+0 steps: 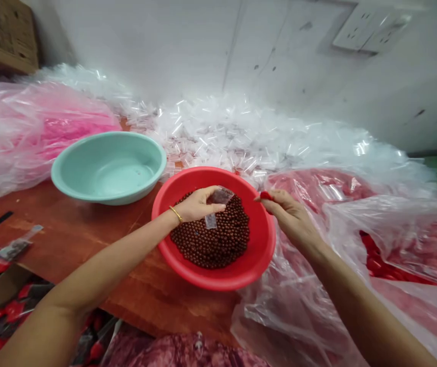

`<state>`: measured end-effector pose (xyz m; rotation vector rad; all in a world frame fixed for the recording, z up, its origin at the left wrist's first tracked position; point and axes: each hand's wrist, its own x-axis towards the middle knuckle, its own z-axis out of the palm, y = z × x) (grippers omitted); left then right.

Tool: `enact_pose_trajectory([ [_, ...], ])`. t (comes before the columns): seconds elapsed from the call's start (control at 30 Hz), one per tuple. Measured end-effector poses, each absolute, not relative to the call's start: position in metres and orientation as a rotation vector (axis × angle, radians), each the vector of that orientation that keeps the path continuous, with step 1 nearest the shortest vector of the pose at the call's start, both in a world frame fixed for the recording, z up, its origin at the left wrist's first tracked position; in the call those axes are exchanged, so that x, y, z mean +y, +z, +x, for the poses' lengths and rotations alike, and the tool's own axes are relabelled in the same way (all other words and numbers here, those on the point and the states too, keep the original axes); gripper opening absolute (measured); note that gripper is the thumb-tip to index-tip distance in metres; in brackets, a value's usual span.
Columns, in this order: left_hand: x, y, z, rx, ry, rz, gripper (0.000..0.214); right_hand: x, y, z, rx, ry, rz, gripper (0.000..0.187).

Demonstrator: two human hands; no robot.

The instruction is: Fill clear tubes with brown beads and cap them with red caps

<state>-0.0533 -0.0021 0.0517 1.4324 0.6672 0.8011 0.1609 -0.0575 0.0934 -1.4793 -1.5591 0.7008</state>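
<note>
My left hand (197,204) hovers over a red bowl (258,250) of dark brown beads (214,239). Its fingers pinch a small clear plastic tube (216,204) that holds some beads. A gold bangle circles that wrist. My right hand (285,211) is closed at the bowl's right rim, pinching a small red cap (266,195) between fingertips. The cap sits a short way right of the tube, apart from it.
An empty teal bowl (109,165) stands left on the wooden table (88,229). A heap of clear tubes (241,132) lies behind. Plastic bags of red caps (386,244) sit right, a pink-filled bag (31,132) left. Filled capped tubes (10,252) lie at lower left.
</note>
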Motion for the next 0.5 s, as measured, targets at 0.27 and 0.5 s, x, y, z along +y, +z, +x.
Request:
enact_pose_trajectory([
  [0.27, -0.004, 0.05, -0.062, 0.601, 0.683, 1.281, 0.015, -0.025, 0.085, 0.123, -1.246, 1.146, -1.31, 0.021],
  [0.5, -0.003, 0.051, -0.064, 0.519, 0.624, 1.172, 0.011, -0.021, 0.079, 0.11, -1.33, 1.202, -1.092, 0.018],
])
